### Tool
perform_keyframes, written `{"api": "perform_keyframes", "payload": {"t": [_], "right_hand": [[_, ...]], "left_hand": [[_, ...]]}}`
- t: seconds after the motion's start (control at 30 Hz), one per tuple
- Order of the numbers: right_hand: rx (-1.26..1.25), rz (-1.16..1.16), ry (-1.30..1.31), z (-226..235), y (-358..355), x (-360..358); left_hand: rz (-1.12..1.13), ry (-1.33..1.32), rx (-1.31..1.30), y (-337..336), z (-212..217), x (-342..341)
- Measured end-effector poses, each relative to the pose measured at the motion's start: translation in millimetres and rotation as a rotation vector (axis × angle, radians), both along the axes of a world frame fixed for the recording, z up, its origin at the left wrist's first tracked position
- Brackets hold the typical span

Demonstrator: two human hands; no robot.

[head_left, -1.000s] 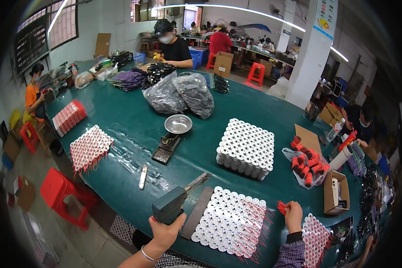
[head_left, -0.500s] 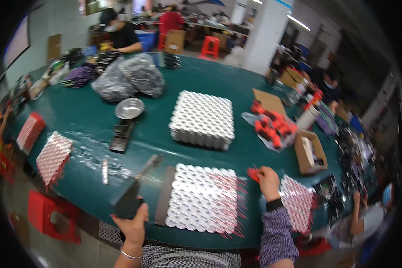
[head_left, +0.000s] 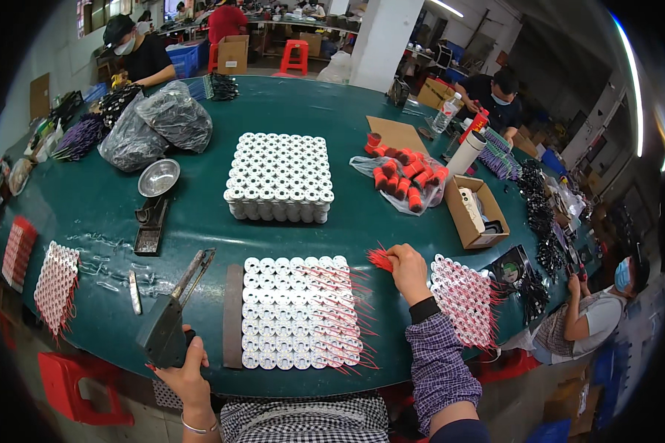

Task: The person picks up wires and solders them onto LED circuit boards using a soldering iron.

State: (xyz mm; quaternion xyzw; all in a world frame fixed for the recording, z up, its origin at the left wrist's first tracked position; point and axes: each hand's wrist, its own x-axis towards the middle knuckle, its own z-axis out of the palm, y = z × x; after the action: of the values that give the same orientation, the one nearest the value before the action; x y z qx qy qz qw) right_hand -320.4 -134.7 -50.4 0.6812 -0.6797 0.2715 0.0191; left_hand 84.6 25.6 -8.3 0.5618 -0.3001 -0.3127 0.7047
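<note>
My left hand grips a dark green soldering gun by its handle, its metal tip slanting up and right. Right of it lies a square grid of white round discs, with thin red wires sticking out from its right-hand columns. A flat dark strip runs along the grid's left edge. Above the table, just beyond the grid's upper right corner, my right hand pinches a bunch of short red wires. Beside my right forearm is another disc grid with red wires.
A stack of white discs stands mid-table. Red-and-black spools lie on plastic, near an open cardboard box. Leftward are a metal bowl, a black tray and wired disc grids. Co-workers sit around the table.
My view has turned, so the whole scene sits further left and higher. Both hands keep their holds on the soldering gun and the red wires.
</note>
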Motion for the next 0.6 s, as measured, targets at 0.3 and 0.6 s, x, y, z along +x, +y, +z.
{"api": "perform_keyframes", "payload": {"t": [0.3, 0.6], "right_hand": [[-0.031, 0.217, 0.304, 26, -9, 5], [0.158, 0.437, 0.82, 40, -38, 58]], "left_hand": [[0.013, 0.017, -0.002, -2, 4, -3], [0.008, 0.036, 0.0, 0, 9, -5]]}}
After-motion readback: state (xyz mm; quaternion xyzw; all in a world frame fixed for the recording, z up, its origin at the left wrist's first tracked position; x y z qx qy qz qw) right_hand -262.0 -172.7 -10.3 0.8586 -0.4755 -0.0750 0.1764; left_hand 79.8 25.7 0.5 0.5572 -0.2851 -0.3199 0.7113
